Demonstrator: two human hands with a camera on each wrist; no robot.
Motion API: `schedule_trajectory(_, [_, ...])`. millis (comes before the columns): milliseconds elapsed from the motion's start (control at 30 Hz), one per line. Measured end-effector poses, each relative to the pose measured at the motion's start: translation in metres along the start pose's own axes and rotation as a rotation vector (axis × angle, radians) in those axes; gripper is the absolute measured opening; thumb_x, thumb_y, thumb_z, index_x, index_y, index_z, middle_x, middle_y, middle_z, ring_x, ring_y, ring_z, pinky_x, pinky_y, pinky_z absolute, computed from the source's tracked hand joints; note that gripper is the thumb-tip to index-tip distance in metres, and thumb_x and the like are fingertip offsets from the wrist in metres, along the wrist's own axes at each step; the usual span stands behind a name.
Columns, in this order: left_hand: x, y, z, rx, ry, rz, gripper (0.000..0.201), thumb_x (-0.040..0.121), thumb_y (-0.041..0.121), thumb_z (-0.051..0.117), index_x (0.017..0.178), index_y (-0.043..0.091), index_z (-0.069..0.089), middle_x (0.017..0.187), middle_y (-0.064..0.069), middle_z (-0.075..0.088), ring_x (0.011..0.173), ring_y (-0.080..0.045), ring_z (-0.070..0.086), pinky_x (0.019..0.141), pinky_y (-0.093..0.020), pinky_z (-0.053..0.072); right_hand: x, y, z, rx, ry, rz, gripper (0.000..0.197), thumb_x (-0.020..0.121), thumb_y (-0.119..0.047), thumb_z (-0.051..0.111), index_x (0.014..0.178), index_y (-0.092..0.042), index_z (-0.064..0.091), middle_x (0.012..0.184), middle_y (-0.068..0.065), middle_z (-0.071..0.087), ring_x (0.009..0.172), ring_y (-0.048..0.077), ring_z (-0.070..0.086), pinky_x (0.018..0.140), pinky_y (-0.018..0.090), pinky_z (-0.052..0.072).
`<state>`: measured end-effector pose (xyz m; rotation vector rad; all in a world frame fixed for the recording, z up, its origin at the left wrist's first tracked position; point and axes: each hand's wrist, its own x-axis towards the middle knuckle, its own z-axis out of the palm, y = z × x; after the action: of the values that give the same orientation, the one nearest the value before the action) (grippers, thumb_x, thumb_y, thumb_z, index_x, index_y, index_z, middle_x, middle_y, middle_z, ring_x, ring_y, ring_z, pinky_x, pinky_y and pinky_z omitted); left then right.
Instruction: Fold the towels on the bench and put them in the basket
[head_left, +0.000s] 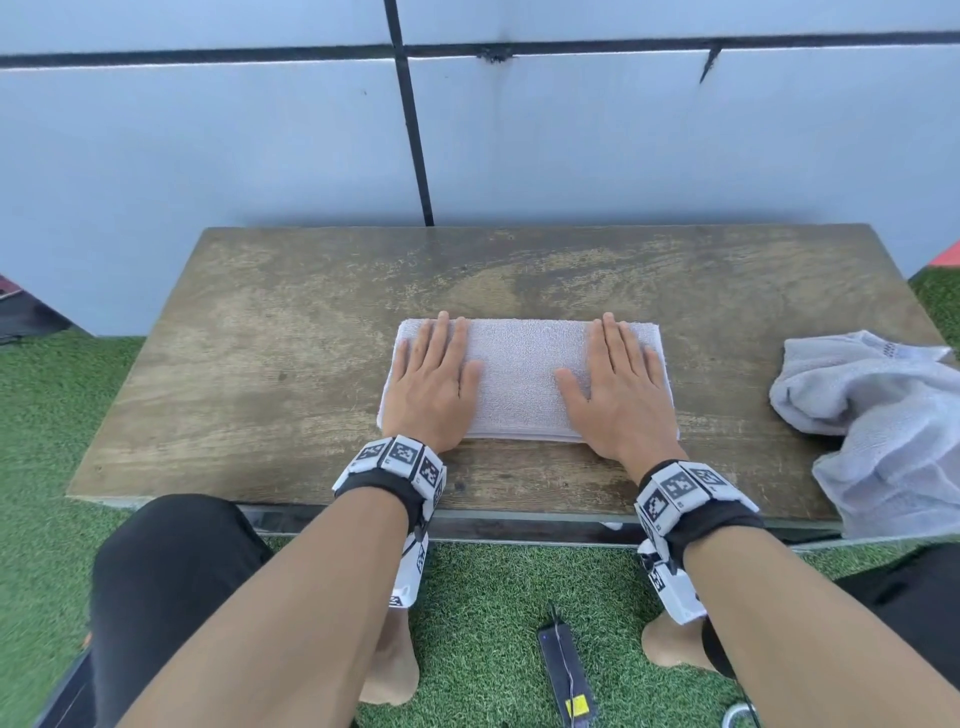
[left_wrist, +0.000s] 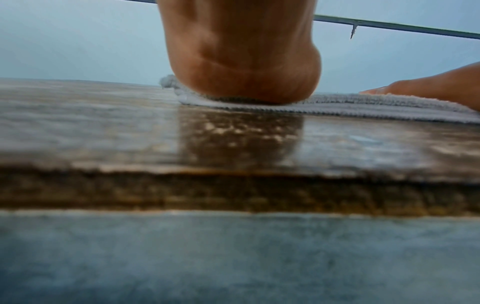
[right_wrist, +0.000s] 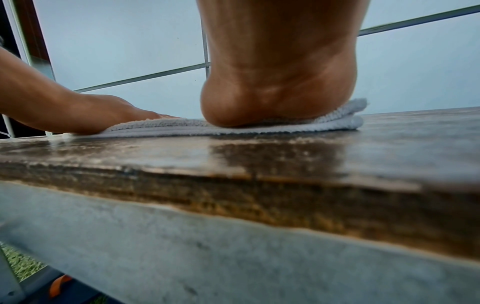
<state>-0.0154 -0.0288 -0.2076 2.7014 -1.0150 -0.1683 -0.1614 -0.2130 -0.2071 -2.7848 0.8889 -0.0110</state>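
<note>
The folded towel lay flat near the middle of the surface, closer to its near edge. The left hand rested on the towel's left end, the right hand on its right end (both palms down). A crumpled towel sat at the surface's right end, well apart, overhanging the near edge.

Two towels, one bench, two hands.

Black wristbands carrying white marker-printed blocks; black trousers.
</note>
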Motion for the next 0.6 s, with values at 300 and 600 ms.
schedule_trajectory(300, [-0.006, -0.001, -0.007, 0.057, -0.037, -0.080, 0.059, 0.105, 0.047, 0.009, 0.160, 0.029, 0.000, 0.169, 0.007, -0.005, 0.154, -0.013, -0.011, 0.123, -0.046, -0.014, -0.005, 0.004, -0.005, 0.020, 0.002, 0.070, 0.078, 0.101, -0.060, 0.014, 0.160, -0.011, -0.003, 0.169, 0.004, -0.011, 0.155, 0.019, -0.013, 0.125, 0.045, -0.005])
schedule_trajectory(600, [-0.014, 0.005, -0.021, 0.150, -0.151, -0.159, 0.064, 0.104, 0.050, 0.011, 0.161, 0.023, -0.002, 0.169, -0.002, -0.003, 0.155, -0.025, -0.006, 0.124, -0.051, -0.003, -0.048, -0.014, -0.031, 0.010, 0.218, -0.219, 0.018, 0.097, -0.031, 0.046, 0.098, -0.013, 0.044, 0.104, 0.007, 0.040, 0.086, 0.021, 0.044, 0.073, 0.032, 0.049])
